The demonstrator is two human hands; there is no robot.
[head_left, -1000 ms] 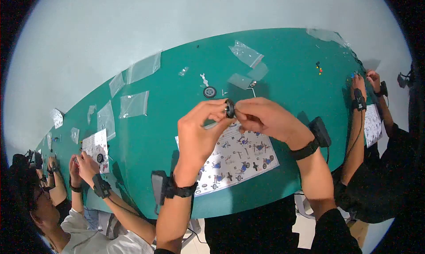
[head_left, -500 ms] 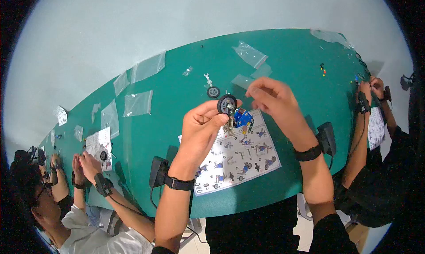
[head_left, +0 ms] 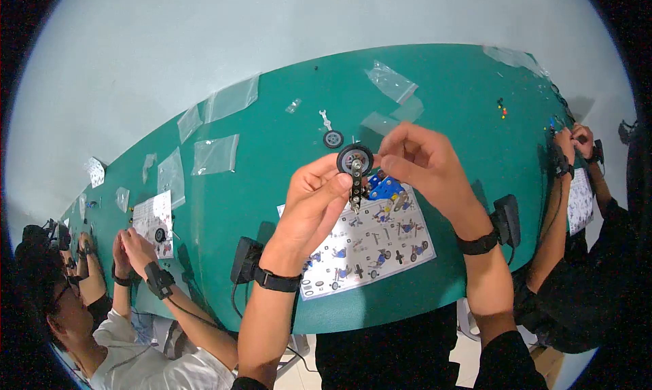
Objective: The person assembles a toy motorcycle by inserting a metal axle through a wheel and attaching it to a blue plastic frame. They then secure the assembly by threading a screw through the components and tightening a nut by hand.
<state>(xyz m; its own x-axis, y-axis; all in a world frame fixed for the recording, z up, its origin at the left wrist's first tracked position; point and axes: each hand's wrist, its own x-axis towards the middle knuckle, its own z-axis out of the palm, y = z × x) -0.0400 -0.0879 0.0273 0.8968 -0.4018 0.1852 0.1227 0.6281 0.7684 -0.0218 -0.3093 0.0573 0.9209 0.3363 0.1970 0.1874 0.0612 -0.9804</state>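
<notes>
My left hand (head_left: 314,196) grips a toy wheel (head_left: 355,160) with a black tyre. A dark perforated strip (head_left: 356,189) runs down from its hub, pressed by my thumb. Close behind on the right is a blue model part (head_left: 386,187); I cannot tell whether it is joined to the wheel. My right hand (head_left: 422,162) is pinched at the wheel's right side; whatever lies between its fingertips is too small to name. Below both hands lies a printed instruction sheet (head_left: 367,264). Beyond them on the table are a second wheel (head_left: 333,138) and a small spanner (head_left: 325,119).
Clear plastic bags (head_left: 216,155) are scattered over the green table (head_left: 285,138). Small coloured pieces (head_left: 502,109) lie at the back right. One person's hands (head_left: 136,251) work at the left over another sheet; another person's hands (head_left: 574,140) are at the right.
My right hand has come closer, its fingertips now at the wheel's right side. The wheel and strip have turned slightly, showing the strip more squarely. The whole view has shifted a little.
</notes>
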